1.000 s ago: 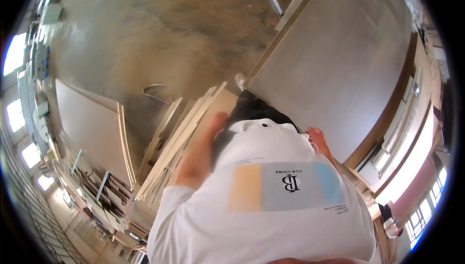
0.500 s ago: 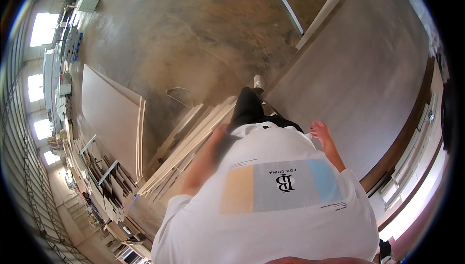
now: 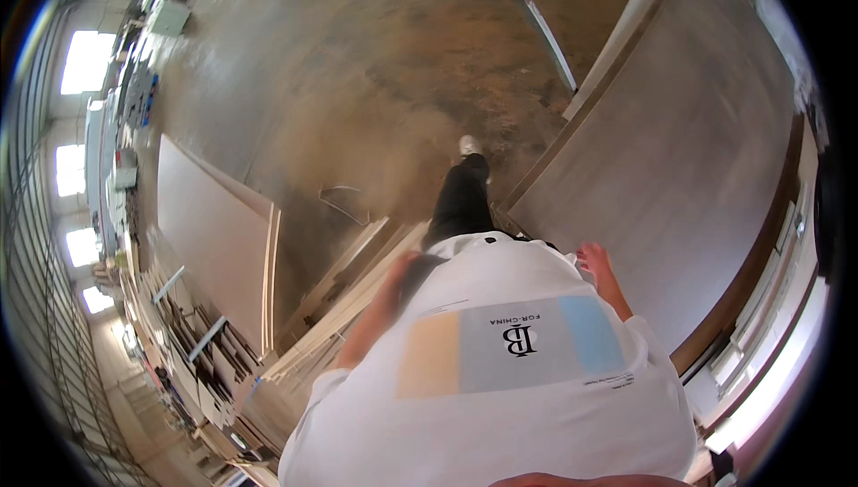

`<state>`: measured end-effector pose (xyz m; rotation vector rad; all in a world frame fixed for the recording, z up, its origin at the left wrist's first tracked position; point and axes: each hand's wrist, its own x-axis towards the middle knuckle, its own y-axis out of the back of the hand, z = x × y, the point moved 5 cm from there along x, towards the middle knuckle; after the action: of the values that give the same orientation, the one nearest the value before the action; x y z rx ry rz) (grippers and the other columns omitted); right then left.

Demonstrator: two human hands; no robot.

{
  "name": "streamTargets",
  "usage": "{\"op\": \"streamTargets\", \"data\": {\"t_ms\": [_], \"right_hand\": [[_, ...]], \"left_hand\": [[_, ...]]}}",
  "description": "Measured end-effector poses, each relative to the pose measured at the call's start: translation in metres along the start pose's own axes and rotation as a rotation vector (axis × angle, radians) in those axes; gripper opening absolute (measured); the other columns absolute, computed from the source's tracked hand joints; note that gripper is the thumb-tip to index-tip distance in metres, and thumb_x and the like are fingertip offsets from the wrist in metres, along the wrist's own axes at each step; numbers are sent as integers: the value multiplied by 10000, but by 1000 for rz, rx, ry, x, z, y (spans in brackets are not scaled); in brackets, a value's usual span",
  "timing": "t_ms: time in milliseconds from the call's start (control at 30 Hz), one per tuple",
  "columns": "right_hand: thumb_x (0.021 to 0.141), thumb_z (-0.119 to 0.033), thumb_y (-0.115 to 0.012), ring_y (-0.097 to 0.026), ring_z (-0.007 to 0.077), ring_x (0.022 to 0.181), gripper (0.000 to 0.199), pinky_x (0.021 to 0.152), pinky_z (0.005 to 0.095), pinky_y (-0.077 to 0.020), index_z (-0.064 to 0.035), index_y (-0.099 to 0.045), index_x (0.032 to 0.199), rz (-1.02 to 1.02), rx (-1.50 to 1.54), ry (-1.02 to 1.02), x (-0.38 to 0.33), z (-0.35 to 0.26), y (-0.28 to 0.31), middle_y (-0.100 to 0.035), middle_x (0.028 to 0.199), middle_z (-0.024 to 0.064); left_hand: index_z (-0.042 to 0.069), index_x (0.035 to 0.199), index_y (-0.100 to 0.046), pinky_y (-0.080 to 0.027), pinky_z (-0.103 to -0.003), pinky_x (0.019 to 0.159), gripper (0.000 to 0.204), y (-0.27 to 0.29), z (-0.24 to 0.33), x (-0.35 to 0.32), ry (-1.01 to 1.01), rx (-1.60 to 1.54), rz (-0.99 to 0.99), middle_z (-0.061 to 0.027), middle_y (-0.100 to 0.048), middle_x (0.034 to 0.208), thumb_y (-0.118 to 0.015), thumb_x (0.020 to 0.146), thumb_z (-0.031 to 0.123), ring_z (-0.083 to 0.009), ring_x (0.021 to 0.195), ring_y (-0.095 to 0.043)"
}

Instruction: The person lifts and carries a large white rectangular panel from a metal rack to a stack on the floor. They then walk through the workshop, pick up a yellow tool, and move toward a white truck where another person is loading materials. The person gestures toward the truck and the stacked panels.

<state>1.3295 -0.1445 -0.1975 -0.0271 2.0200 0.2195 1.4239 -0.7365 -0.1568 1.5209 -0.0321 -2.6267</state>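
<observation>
Clearance from the grey panel point(image 3: 666, 179) helps: right hand point(image 3: 593, 257) looks empty, grip apart; left hand point(image 3: 405, 264) too blurred to tell.

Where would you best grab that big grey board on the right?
The big grey board is probably best gripped by its long left edge, coming from the brown floor on that side: it's broad and flat, and no handle shows.

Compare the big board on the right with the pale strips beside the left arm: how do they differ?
The board is one broad sheet; the strips are several narrow pieces. The board is greyish, the strips cream. The board is nearer the right hand, the strips nearer the left hand. Both slant upward to the right in the picture.
</observation>
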Motion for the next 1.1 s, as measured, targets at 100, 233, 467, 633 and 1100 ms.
{"op": "streamTargets", "data": {"t_ms": [100, 233, 467, 633, 1100], "right_hand": [[975, -390, -543, -686, 169, 890, 351, 749, 363, -527, -105, -612, 1168, 40, 118, 33, 0, -22, -27, -711, 1030, 58], [986, -391, -533, -646, 247, 1036, 377, 869, 443, -522, -106, -577, 1228, 101, 265, -51, -20, -49, -72, -672, 1190, 99], [993, -396, -527, -643, 184, 1062, 392, 879, 368, -513, -42, -689, 1047, -57, -378, 57, -16, -83, -181, -696, 1126, 102], [982, -386, -588, -673, 176, 953, 337, 807, 329, -519, -90, -649, 1133, 28, -23, 59, -13, -239, -249, -699, 1115, 58], [948, -279, -605, -669, 207, 992, 327, 856, 382, -525, -12, -660, 1129, -317, -712, 519, 104, -404, -273, -704, 1096, 93]], "left_hand": [[15, 1182, -663, -438, -339, 971, 406, 22, 20, 27, -51, -40, -20, -81, -674, 1132, -474, 980, 312, -196, 1084, -588], [-10, 1175, -658, -463, -332, 958, 379, 73, 77, 118, -1, 437, 37, -96, -689, 1160, -526, 946, 262, -224, 1078, -624], [96, 901, -709, -507, -319, 666, 170, 182, 196, 255, -76, -27, -92, -54, -672, 777, -578, 877, 203, -129, 745, -639], [91, 878, -707, -493, -294, 611, 179, 217, 292, 269, -214, 137, 120, -14, -672, 748, -570, 878, 207, -132, 657, -609], [33, 1009, -690, -532, -296, 653, 261, 240, 203, 183, 15, -241, 296, -41, -698, 754, -585, 866, 224, -139, 699, -659]]}}
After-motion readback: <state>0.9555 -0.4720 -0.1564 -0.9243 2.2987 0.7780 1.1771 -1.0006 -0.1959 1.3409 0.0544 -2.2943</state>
